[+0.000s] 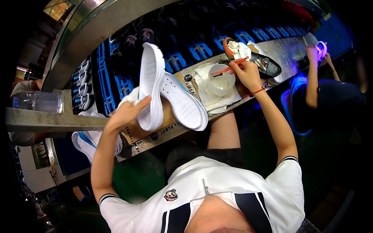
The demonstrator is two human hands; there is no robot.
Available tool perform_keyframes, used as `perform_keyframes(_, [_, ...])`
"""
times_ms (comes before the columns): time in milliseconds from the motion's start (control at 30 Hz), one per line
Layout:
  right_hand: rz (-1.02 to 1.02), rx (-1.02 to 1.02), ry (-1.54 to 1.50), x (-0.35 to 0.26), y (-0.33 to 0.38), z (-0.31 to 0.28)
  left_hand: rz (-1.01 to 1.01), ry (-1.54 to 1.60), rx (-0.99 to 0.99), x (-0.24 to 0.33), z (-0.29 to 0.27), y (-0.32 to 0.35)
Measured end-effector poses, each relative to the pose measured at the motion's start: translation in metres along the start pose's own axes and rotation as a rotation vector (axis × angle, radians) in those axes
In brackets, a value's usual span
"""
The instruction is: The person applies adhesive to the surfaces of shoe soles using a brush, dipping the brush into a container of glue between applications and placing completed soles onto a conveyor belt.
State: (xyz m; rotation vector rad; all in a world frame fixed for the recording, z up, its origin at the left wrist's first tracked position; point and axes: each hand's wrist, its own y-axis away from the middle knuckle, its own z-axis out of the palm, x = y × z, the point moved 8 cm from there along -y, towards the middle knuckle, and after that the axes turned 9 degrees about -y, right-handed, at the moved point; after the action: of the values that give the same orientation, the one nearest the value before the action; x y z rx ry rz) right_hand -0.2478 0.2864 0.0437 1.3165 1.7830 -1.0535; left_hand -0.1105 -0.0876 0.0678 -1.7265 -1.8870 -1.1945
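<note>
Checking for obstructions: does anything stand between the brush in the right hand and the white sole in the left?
Yes: next to the brush tip is the rim of the whitish tub, and a second white sole lies between tub and held sole, seemingly lower than the latter.

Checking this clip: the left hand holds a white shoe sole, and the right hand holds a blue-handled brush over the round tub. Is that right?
Not quite: the brush has a red handle, not a blue one, as the head view shows. The rest stands: the left hand holds a white shoe sole, and the right hand holds the brush over the round tub.
</note>
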Motion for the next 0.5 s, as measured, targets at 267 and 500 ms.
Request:
perform_keyframes(267, [0.202, -0.093, -0.065, 0.026, 0.005, -0.006, 0.040, 0.895, 0.078, -0.053, 0.058, 0.040])
perform_keyframes(500, [0.555, -0.138, -0.746, 0.037, 0.011, -0.015, 0.196, 1.477, -0.073, -0.024, 0.112, 0.040])
